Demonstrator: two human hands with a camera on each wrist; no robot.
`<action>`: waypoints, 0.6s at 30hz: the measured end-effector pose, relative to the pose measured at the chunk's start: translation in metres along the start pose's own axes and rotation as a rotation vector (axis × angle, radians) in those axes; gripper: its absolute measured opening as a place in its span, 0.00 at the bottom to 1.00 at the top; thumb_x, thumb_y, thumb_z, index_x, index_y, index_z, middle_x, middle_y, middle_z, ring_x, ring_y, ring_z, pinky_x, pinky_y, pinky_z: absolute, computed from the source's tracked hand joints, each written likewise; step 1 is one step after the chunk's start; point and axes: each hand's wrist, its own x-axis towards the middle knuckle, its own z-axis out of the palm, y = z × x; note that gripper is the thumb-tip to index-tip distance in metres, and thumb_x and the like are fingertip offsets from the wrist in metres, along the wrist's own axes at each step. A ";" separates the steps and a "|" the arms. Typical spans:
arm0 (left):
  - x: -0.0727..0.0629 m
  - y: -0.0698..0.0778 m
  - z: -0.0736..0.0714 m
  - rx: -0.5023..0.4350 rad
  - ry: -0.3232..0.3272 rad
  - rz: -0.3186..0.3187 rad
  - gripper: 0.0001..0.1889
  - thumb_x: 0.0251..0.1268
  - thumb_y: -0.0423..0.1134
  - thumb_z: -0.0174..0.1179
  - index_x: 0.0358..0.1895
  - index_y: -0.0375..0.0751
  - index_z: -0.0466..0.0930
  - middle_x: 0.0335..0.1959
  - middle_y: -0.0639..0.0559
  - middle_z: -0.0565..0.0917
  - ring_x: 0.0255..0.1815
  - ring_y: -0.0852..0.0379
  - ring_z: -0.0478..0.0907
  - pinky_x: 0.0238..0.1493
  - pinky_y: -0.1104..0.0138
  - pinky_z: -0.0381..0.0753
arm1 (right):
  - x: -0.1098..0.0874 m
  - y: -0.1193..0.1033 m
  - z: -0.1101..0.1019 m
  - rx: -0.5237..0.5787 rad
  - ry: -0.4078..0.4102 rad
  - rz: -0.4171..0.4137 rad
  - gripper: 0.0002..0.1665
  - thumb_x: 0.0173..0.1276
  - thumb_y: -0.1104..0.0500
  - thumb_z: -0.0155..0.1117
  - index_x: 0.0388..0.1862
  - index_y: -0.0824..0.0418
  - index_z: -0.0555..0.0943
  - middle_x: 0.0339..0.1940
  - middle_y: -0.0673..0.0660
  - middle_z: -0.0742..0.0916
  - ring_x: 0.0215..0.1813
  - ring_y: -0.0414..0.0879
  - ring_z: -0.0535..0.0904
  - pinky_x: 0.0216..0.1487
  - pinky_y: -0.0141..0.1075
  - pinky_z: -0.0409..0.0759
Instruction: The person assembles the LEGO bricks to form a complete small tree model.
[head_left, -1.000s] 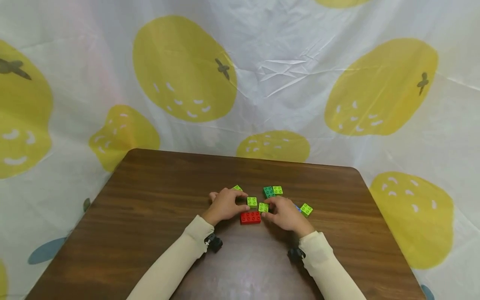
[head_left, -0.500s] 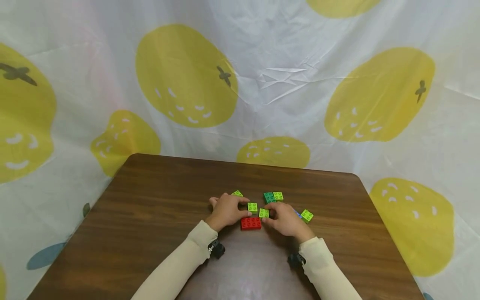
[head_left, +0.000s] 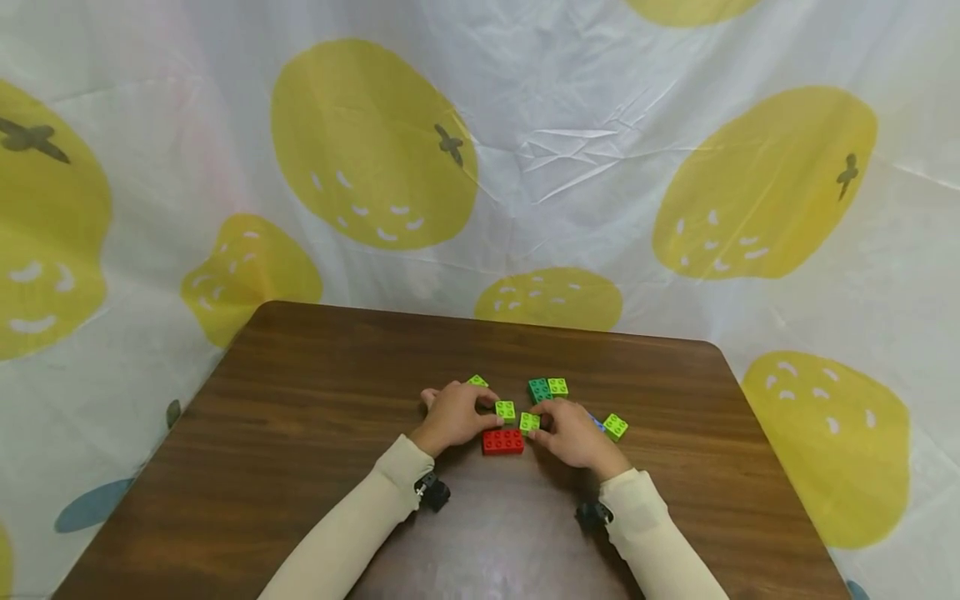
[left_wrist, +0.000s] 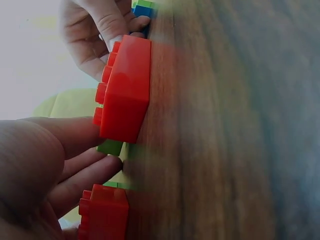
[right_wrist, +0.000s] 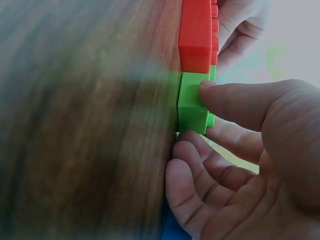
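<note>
My left hand (head_left: 453,414) holds a lime green 2x2 toy building brick (head_left: 505,411) between thumb and fingers; in the left wrist view the brick is mostly hidden behind a red 2x4 brick (left_wrist: 127,90). My right hand (head_left: 573,435) pinches another lime brick (right_wrist: 194,100) with its thumb and fingertips, close beside the first. Just in front of both lies that red brick (head_left: 502,442), studs up on the table. A second red brick (left_wrist: 105,212) shows by the left fingers in the left wrist view; from the head the hand hides it.
Beyond the left hand a lime brick (head_left: 477,381) peeks out. At the back a dark green brick (head_left: 539,390) sits against a lime one (head_left: 557,387). Right of the right hand are a partly covered blue brick (head_left: 597,422) and a lime brick (head_left: 616,427). All lie on the brown wooden table (head_left: 337,358).
The whole head view shifts slightly down and back up. Both hands stay on their lime bricks, with almost no movement among the bricks.
</note>
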 end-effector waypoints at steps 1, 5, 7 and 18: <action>0.000 0.000 -0.001 -0.008 -0.002 0.003 0.19 0.62 0.57 0.76 0.53 0.58 0.91 0.46 0.65 0.92 0.53 0.52 0.82 0.51 0.45 0.56 | 0.000 0.000 0.000 -0.002 0.002 -0.001 0.18 0.71 0.56 0.75 0.56 0.61 0.87 0.36 0.50 0.85 0.39 0.43 0.78 0.43 0.43 0.78; -0.001 0.000 -0.004 -0.055 -0.007 0.007 0.18 0.61 0.57 0.76 0.52 0.57 0.91 0.44 0.64 0.93 0.53 0.52 0.83 0.50 0.45 0.56 | -0.002 -0.001 -0.001 -0.004 0.013 -0.012 0.16 0.70 0.56 0.75 0.54 0.61 0.87 0.39 0.53 0.87 0.41 0.44 0.80 0.45 0.44 0.79; -0.001 -0.001 -0.005 -0.074 -0.010 0.006 0.18 0.62 0.57 0.76 0.52 0.57 0.91 0.44 0.63 0.93 0.53 0.52 0.84 0.51 0.44 0.56 | -0.003 -0.001 -0.002 0.004 0.024 -0.013 0.16 0.70 0.56 0.75 0.53 0.61 0.87 0.40 0.53 0.88 0.40 0.44 0.81 0.44 0.44 0.80; -0.007 -0.005 -0.011 -0.086 0.047 0.080 0.18 0.63 0.57 0.75 0.53 0.57 0.89 0.44 0.61 0.92 0.52 0.52 0.84 0.52 0.48 0.61 | -0.009 0.001 -0.009 0.052 0.091 -0.020 0.19 0.69 0.55 0.74 0.56 0.60 0.87 0.43 0.53 0.91 0.43 0.44 0.86 0.47 0.44 0.85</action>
